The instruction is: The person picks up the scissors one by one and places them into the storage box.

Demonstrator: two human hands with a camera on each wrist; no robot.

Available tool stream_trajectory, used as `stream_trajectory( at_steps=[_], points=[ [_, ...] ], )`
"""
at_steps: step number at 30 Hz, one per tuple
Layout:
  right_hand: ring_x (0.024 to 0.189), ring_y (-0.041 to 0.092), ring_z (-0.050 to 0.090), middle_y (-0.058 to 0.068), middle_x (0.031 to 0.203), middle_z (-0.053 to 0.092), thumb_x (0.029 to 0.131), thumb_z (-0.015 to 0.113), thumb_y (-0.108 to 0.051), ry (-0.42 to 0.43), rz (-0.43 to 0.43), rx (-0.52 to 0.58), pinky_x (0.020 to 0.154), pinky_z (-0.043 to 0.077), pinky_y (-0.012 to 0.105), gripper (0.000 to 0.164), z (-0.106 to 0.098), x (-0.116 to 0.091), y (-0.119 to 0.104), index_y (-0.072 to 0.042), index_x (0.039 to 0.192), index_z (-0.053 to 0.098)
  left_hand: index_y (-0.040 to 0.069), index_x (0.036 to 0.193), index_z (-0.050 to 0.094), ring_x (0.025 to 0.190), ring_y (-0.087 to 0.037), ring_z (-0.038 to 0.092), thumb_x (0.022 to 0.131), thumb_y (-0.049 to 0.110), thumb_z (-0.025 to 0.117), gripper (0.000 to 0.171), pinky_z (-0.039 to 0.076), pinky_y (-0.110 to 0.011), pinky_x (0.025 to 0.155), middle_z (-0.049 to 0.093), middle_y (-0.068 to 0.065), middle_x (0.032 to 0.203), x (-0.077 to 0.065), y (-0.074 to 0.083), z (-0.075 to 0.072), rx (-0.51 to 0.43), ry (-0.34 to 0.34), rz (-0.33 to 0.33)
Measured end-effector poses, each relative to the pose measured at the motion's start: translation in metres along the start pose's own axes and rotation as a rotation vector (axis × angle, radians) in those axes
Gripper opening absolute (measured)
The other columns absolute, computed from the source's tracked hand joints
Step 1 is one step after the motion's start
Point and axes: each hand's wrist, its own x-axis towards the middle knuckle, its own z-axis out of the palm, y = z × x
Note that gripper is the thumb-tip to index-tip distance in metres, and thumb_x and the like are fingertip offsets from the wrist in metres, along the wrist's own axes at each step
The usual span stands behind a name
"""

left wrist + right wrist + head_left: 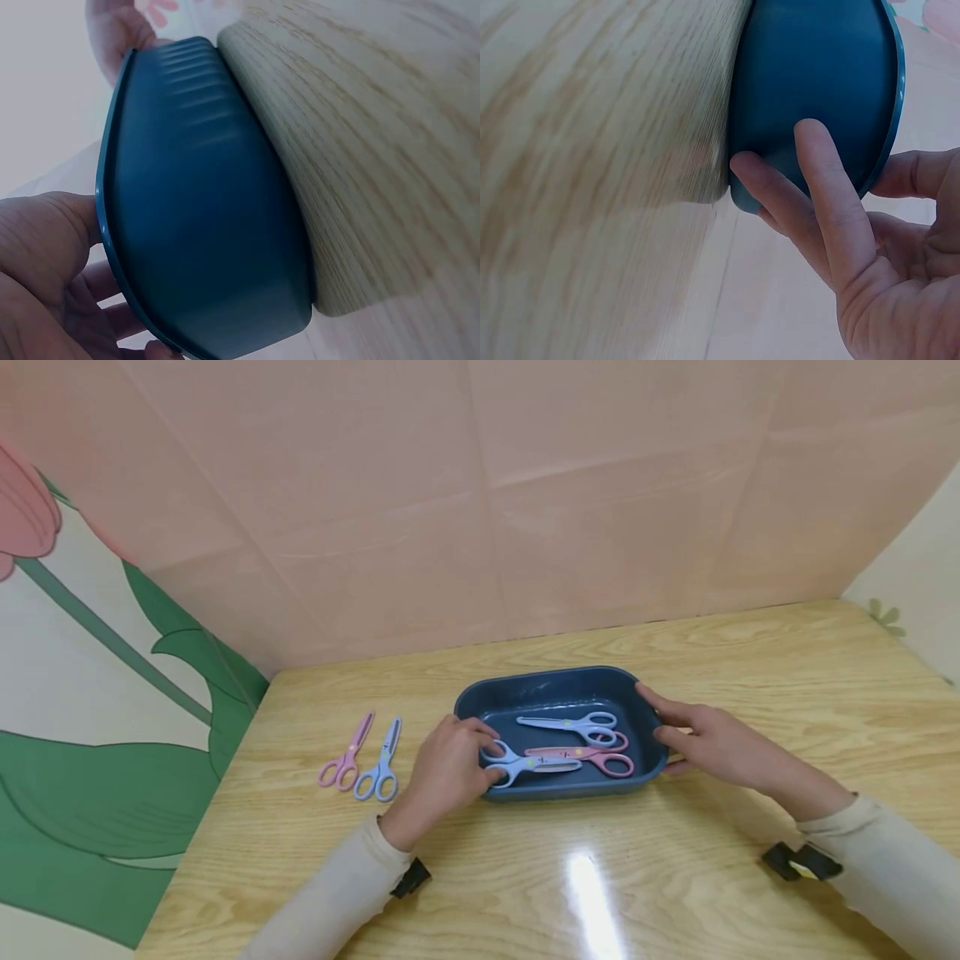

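A dark blue plastic bin (517,695) stands on the table. Inside it lie blue scissors (577,724) at the back and pink scissors (581,752) partly under them. Another pair of blue scissors (530,763) is at the bin's front left. My left hand (448,767) reaches over the bin's left rim and pinches those scissors by the handle loops. In the left wrist view the bin's wall hides its fingertips. My right hand (716,745) holds the bin's right end, thumb at the rim, with fingers (829,184) against the outer wall.
Left of the bin, pink scissors (351,752) and blue scissors (381,764) lie side by side on the wooden table (480,877). A pink-covered wall (480,527) rises behind the table. A painted wall (97,802) flanks it at left.
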Motion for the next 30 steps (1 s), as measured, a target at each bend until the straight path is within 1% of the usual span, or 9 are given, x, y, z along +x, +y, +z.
stream_trajectory(
  at_steps=[7, 11, 16, 21, 24, 30],
  points=[
    [0.094, 0.023, 0.070, 0.035, 0.150, 0.024, 0.101, 0.044, -0.020, 0.000, 0.000, 0.000, 0.071, 0.060, 0.031, 0.062, 0.0001, 0.0002, -0.0004, -0.024, 0.153, 0.010, 0.021, 0.085, 0.079, 0.095, -0.018, 0.056, 0.071, 0.027, 0.084, 0.016, 0.044, -0.032, 0.085, 0.071, 0.005, 0.105, -0.0008, -0.0022, 0.0019, 0.021, 0.032, 0.038],
    [0.092, 0.022, 0.070, 0.035, 0.149, 0.025, 0.101, 0.045, -0.020, 0.003, 0.009, -0.002, 0.070, 0.060, 0.031, 0.062, 0.0000, 0.0002, -0.0005, -0.024, 0.153, 0.011, 0.021, 0.086, 0.079, 0.095, -0.019, 0.056, 0.071, 0.026, 0.083, 0.016, 0.044, -0.034, 0.086, 0.071, 0.004, 0.105, -0.0001, -0.0025, 0.0022, 0.021, 0.035, 0.049],
    [0.091, 0.021, 0.070, 0.034, 0.150, 0.024, 0.101, 0.045, -0.020, 0.004, 0.019, -0.002, 0.070, 0.060, 0.031, 0.062, 0.0000, -0.0002, -0.0004, -0.025, 0.153, 0.011, 0.023, 0.086, 0.078, 0.096, -0.019, 0.055, 0.073, 0.028, 0.082, 0.015, 0.043, -0.036, 0.087, 0.070, 0.006, 0.106, 0.0014, 0.0006, 0.0017, 0.026, 0.020, 0.052],
    [0.092, 0.021, 0.070, 0.034, 0.150, 0.023, 0.101, 0.045, -0.020, 0.000, 0.015, 0.005, 0.070, 0.060, 0.031, 0.062, -0.0002, -0.0001, 0.0002, -0.025, 0.153, 0.011, 0.024, 0.086, 0.078, 0.095, -0.018, 0.054, 0.073, 0.030, 0.082, 0.015, 0.041, -0.034, 0.082, 0.070, 0.008, 0.106, 0.0033, 0.0039, 0.0011, 0.033, 0.005, 0.044],
    [0.091, 0.021, 0.070, 0.034, 0.150, 0.022, 0.101, 0.045, -0.021, -0.001, 0.014, 0.003, 0.070, 0.060, 0.031, 0.062, -0.0009, 0.0002, 0.0003, -0.025, 0.153, 0.011, 0.024, 0.085, 0.078, 0.094, -0.018, 0.053, 0.073, 0.030, 0.083, 0.015, 0.040, -0.032, 0.080, 0.070, 0.008, 0.106, 0.0043, 0.0041, 0.0017, 0.041, 0.005, 0.039],
    [0.092, 0.021, 0.070, 0.034, 0.150, 0.023, 0.101, 0.045, -0.021, 0.000, 0.016, -0.001, 0.071, 0.060, 0.031, 0.062, -0.0002, 0.0010, 0.0011, -0.025, 0.153, 0.011, 0.025, 0.085, 0.078, 0.094, -0.018, 0.053, 0.072, 0.031, 0.083, 0.015, 0.039, -0.032, 0.080, 0.070, 0.008, 0.105, 0.0057, 0.0024, 0.0040, 0.042, 0.008, 0.043]
  ],
)
